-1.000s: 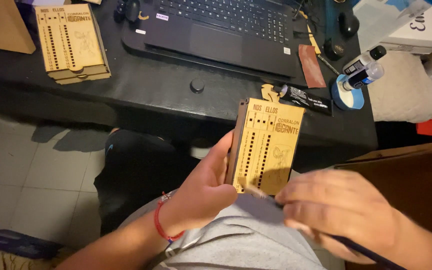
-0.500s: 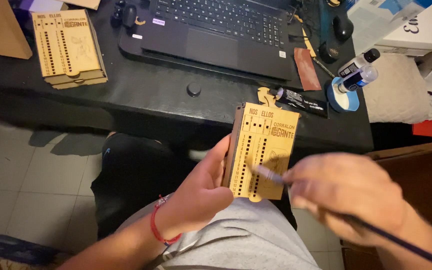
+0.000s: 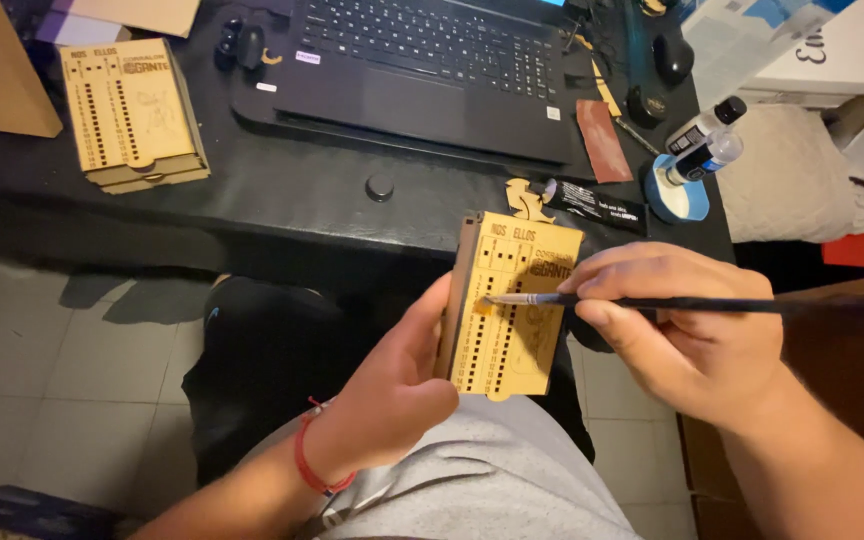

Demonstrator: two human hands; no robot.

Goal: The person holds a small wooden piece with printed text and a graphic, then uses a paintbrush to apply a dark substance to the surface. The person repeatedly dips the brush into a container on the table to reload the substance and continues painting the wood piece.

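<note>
Pale laser-cut plywood score box (image 3: 512,305), judged light, rigid and thin-walled, is held above the lap, left hand (image 3: 392,385) clamping its side edge, right hand (image 3: 687,335) fingers pinched on a thin dark-handled paintbrush (image 3: 652,301) touching its face.

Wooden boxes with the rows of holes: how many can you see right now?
2. One wooden box is upright in the left hand, the brush in the right hand touching it. The second box lies on the desk, far left.
</note>
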